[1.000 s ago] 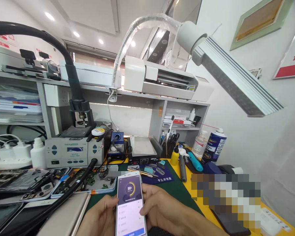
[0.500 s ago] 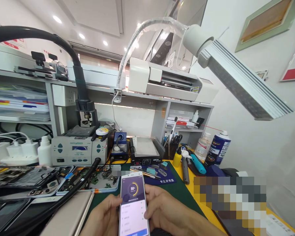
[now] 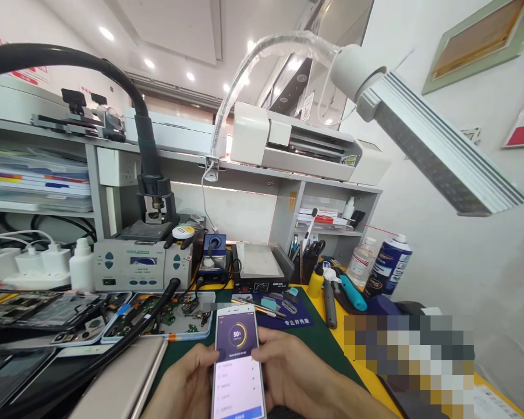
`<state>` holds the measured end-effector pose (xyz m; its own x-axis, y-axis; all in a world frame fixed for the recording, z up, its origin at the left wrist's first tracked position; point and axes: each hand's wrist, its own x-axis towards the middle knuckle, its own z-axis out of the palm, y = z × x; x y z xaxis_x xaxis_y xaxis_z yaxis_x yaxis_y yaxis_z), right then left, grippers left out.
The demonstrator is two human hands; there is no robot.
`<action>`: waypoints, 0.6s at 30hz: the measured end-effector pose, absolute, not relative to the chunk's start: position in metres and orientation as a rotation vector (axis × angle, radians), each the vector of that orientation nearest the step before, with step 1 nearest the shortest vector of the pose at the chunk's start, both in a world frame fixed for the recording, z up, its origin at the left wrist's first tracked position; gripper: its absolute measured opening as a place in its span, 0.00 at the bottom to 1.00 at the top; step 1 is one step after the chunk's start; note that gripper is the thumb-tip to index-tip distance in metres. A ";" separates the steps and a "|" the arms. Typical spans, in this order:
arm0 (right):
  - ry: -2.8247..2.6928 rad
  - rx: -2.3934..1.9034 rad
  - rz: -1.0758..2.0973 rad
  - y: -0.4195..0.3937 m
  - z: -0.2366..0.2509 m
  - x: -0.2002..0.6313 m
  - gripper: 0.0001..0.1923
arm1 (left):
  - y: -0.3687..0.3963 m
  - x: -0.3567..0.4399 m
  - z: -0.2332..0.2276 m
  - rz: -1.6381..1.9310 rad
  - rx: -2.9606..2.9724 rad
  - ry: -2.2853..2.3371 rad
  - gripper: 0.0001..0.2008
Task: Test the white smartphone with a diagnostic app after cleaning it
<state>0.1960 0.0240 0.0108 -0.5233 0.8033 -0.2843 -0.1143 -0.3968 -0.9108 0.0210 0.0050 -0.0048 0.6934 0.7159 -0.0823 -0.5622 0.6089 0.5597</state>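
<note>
A white smartphone (image 3: 238, 372) stands tilted towards me at the bottom middle, its lit screen showing a purple upper part with a ring around "50" and a white list with a blue bar below. My left hand (image 3: 187, 375) grips its left edge, thumb against the side. On the right edge my right hand (image 3: 288, 366) is closed around it, the thumb resting at the screen's rim near the top of the list. Fingers behind the phone are hidden. Beneath lies a green mat (image 3: 327, 355), with a blue mat (image 3: 299, 311) bearing blades and thin tools just beyond.
Trays of phone parts (image 3: 170, 320) and a gold-coloured device (image 3: 122, 378) lie left, crossed by a black hose (image 3: 126, 349). A grey soldering station (image 3: 142, 267), a flat heating unit (image 3: 259, 265) and a spray can (image 3: 388, 265) stand behind. A lamp (image 3: 445, 139) hangs upper right.
My right thumb has moved up and left along the phone's edge, from the middle of the list to its top. The whole view has shifted slightly. Both hands keep hold of the phone.
</note>
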 end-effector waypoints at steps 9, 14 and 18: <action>-1.213 -1.005 1.957 0.026 0.009 0.197 0.24 | 0.006 0.019 -0.004 0.754 0.563 0.307 0.26; -1.208 -0.998 1.958 0.028 0.008 0.196 0.25 | 0.008 0.017 -0.006 0.703 0.537 0.296 0.28; -1.217 -0.981 1.968 0.028 0.008 0.195 0.27 | 0.008 0.017 -0.011 0.685 0.519 0.315 0.29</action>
